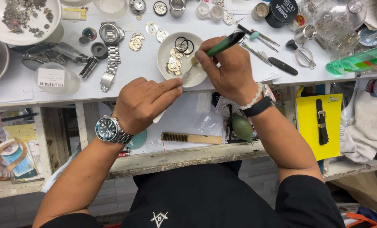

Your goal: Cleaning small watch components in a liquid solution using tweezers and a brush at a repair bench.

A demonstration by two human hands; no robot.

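My right hand [228,69] grips a green-handled screwdriver [222,45], its metal tip pointing down at a small part by the near rim of a white bowl [163,52]. The bowl holds brass watch movement parts [174,64] and two black ring gaskets [184,44]. My left hand [144,101] is curled just below the bowl, its index finger stretched to the bowl's edge near the screwdriver tip, and a white stick pokes out beneath it. A steel watch with a dark dial [107,128] sits on my left wrist. A bead bracelet and a black band circle my right wrist.
On the white bench lie a steel watch with bracelet [109,55], a large dish of scrap parts [21,19], small plastic tubs, screwdrivers and tweezers [266,52], and a green bottle [359,61]. The lower shelf holds a brush [190,137], a green blower [242,126], and a black strap on yellow card [321,122].
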